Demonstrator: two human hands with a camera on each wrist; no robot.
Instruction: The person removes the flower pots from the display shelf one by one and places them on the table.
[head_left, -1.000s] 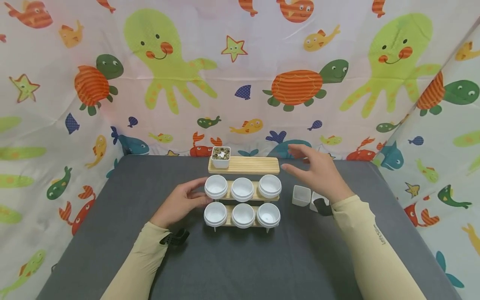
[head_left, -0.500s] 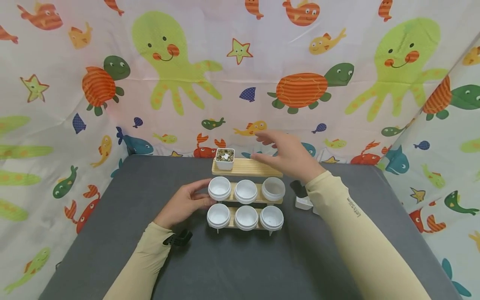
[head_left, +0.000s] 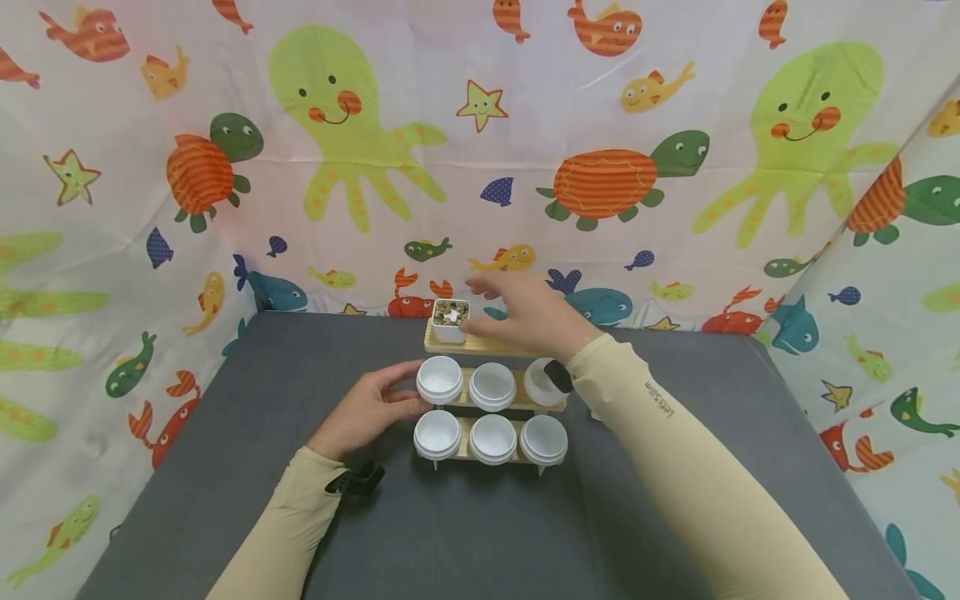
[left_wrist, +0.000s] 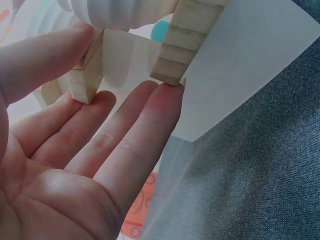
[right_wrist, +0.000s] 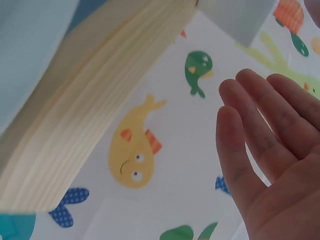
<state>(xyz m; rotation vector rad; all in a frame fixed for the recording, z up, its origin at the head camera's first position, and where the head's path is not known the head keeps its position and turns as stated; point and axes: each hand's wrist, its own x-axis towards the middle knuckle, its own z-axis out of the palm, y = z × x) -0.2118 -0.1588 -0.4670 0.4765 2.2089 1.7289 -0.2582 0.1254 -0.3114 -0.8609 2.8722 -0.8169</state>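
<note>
Head view: the left hand gripped the left end of the wooden rack; the right hand, fingers relaxed and empty, hung just right of the square pot, contact uncertain. The right hand had moved left over the far tier, apparently bringing the pot within reach. Upright on that tier's left end, the pot opened upward, without evident long axis; the rack, on the grey surface, ran left to right.
</note>
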